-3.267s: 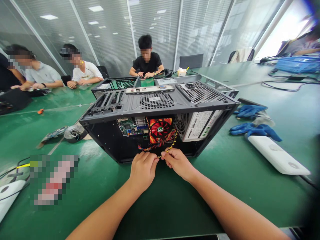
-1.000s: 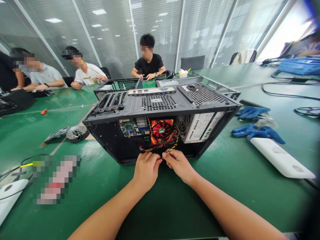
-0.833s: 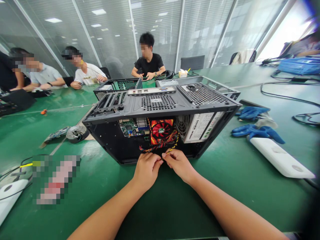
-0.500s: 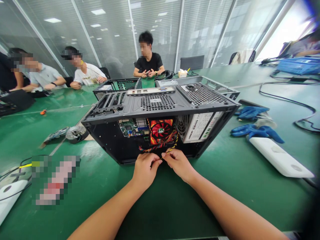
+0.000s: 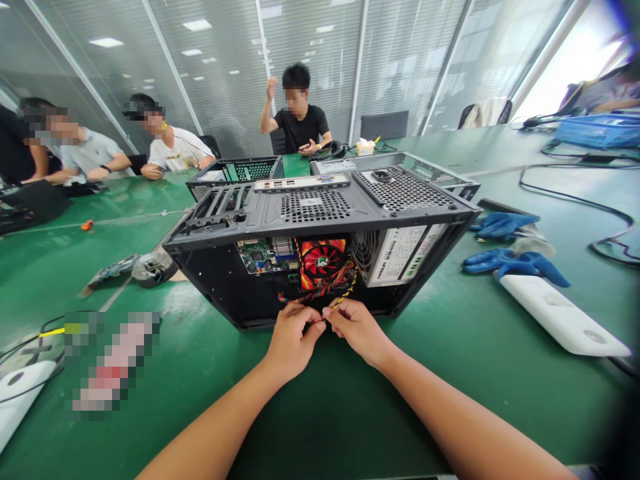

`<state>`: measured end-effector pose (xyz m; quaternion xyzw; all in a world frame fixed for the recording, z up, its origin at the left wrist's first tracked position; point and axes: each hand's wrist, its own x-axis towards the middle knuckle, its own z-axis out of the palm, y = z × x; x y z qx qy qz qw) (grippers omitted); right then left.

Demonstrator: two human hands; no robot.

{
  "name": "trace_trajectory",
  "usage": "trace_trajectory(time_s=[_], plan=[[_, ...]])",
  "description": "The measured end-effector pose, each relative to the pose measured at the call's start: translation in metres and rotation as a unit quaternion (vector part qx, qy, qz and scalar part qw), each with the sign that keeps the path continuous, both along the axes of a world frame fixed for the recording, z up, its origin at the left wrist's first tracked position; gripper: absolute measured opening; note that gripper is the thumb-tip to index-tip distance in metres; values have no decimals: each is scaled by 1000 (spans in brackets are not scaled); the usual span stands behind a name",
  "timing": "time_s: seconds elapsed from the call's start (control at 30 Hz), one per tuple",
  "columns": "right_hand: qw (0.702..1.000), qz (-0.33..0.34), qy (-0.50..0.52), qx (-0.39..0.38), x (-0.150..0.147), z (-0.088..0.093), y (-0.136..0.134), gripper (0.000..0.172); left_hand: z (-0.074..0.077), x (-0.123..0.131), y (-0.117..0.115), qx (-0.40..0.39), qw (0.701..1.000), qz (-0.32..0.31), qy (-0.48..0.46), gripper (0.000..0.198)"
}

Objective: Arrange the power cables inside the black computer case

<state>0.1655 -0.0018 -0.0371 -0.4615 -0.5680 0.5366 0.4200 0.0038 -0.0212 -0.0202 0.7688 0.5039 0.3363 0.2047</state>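
An open computer case (image 5: 210,280) stands in front of me, its back panel facing up and its open side toward me. Inside show a motherboard (image 5: 257,257), a red fan (image 5: 320,260) and a power supply (image 5: 403,257) with a white label. Colourful twisted cables (image 5: 320,292) hang below the fan. My left hand (image 5: 295,337) and my right hand (image 5: 357,327) meet at the case's near edge, fingertips pinched on the yellow-and-black cable (image 5: 354,287). Its end is hidden between the fingers.
Blue gloves (image 5: 517,263) and a white power bank-like block (image 5: 563,313) lie on the right of the green table (image 5: 200,413). On the left are a tape roll (image 5: 153,267) and a blurred pink item (image 5: 117,360). Another case (image 5: 240,168) stands behind; several people sit beyond.
My hands stay almost in the same place, still pinching the cable. Across the table, the person in black has raised one hand beside the head.
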Motion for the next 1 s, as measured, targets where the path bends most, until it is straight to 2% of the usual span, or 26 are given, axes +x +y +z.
trace_trajectory(time_s=[0.13, 0.33, 0.57, 0.67, 0.9, 1.0], plan=[[999, -16, -38, 18, 1, -4, 1, 38, -2, 0, -2, 16, 1000, 10, 13, 9], [998, -31, -44, 40, 0, -3, 1, 40, -2, -1, -7, 125, 985, 5, 123, 11], [996, -40, -61, 45, 1, -7, 2, 42, -5, -3, -8, 204, 962, 15, 180, 16], [997, -36, -53, 41, 1, -7, 2, 41, -4, -2, -9, 205, 963, 25, 174, 16], [998, -35, -40, 39, 1, -1, 1, 44, -4, -2, -7, 126, 986, 6, 114, 13], [998, -35, -43, 35, 2, -2, 2, 44, -5, -3, -6, 115, 988, -1, 101, 11]])
